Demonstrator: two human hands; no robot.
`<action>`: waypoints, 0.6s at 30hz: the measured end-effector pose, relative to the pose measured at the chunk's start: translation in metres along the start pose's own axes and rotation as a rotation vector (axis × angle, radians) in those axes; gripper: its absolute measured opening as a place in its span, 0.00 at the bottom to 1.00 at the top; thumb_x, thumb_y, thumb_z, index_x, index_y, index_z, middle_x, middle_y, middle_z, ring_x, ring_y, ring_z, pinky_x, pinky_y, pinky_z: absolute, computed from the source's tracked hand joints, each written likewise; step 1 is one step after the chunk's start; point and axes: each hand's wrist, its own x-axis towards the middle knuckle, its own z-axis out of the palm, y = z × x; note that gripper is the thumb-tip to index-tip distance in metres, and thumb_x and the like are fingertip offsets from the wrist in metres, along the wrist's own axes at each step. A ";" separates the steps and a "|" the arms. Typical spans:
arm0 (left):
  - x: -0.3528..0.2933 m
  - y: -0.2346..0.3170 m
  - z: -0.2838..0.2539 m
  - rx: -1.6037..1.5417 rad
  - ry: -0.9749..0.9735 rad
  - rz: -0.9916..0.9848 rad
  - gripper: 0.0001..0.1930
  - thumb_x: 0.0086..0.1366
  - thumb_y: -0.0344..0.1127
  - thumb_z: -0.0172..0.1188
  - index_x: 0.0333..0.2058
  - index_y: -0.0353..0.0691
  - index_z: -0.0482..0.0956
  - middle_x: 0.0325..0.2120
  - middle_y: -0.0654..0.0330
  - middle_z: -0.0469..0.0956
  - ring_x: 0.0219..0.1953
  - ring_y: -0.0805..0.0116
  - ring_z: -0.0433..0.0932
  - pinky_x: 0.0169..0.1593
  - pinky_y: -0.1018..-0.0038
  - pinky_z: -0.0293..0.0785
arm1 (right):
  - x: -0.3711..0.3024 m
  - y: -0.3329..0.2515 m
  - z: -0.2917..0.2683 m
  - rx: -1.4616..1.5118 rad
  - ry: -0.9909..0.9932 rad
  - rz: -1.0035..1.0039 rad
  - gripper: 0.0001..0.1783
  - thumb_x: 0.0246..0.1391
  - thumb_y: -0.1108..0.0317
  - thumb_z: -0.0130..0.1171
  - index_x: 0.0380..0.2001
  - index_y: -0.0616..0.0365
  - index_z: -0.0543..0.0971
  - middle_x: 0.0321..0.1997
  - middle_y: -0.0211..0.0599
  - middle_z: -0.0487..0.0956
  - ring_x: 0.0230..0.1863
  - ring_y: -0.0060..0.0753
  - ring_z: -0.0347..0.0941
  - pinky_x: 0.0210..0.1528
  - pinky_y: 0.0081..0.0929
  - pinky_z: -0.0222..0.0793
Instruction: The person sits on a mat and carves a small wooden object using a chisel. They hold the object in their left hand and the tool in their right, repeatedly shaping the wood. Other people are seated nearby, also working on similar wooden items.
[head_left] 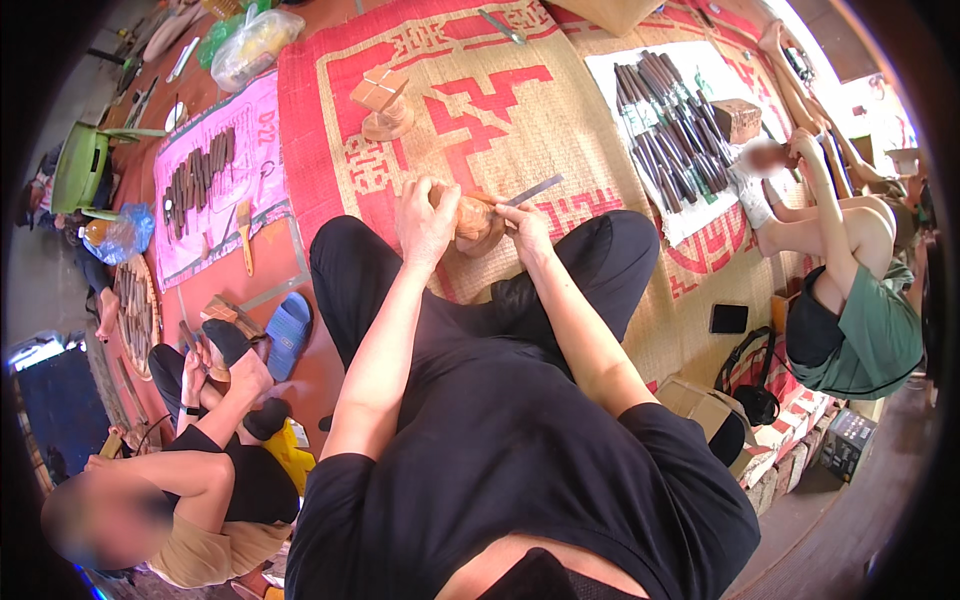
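Note:
My left hand [428, 215] is closed on a small carved wooden piece [473, 218] between my knees. My right hand [526, 232] is at its right side, fingers pinched round a flat grey metal tool [536, 190] whose strip sticks out up and to the right. The tool's other end is hidden by the fingers and the wood, so its exact kind does not show. Under the carving is a pale round wooden block [482, 246]. Farther off on the mat stands another wooden block [380, 88] on a round wooden base [389, 122].
A red-and-tan woven mat [540, 110] lies under the work. Rows of carving tools [675, 135] lie on a white cloth at right, more tools [198, 180] on a pink cloth at left, beside a brush [245, 235]. A phone [728, 319] lies at right. People sit on both sides.

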 end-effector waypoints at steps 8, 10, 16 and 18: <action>0.000 -0.001 -0.004 -0.041 0.000 -0.002 0.15 0.56 0.46 0.60 0.32 0.40 0.76 0.34 0.53 0.74 0.39 0.49 0.72 0.45 0.59 0.67 | -0.026 -0.018 0.016 -0.148 -0.162 -0.126 0.17 0.48 0.72 0.63 0.44 0.63 0.77 0.38 0.35 0.80 0.41 0.26 0.75 0.49 0.26 0.67; 0.000 -0.001 -0.002 -0.031 -0.006 -0.005 0.15 0.56 0.46 0.60 0.32 0.40 0.76 0.35 0.53 0.74 0.40 0.49 0.72 0.45 0.59 0.67 | -0.014 -0.009 0.009 -0.108 -0.057 -0.089 0.13 0.49 0.72 0.63 0.40 0.61 0.78 0.38 0.34 0.80 0.41 0.24 0.75 0.48 0.25 0.67; 0.002 -0.005 -0.003 -0.050 -0.007 -0.003 0.15 0.55 0.46 0.60 0.33 0.40 0.77 0.35 0.52 0.74 0.40 0.50 0.72 0.45 0.59 0.67 | 0.001 -0.011 -0.005 -0.061 0.122 -0.068 0.09 0.50 0.71 0.63 0.37 0.57 0.79 0.39 0.32 0.80 0.41 0.23 0.74 0.47 0.26 0.67; 0.000 -0.005 -0.004 -0.051 -0.011 -0.012 0.15 0.55 0.46 0.60 0.33 0.40 0.77 0.35 0.52 0.74 0.40 0.49 0.72 0.45 0.58 0.67 | -0.008 -0.012 -0.001 -0.107 0.017 -0.078 0.10 0.49 0.71 0.63 0.37 0.57 0.80 0.39 0.31 0.80 0.41 0.21 0.73 0.47 0.25 0.67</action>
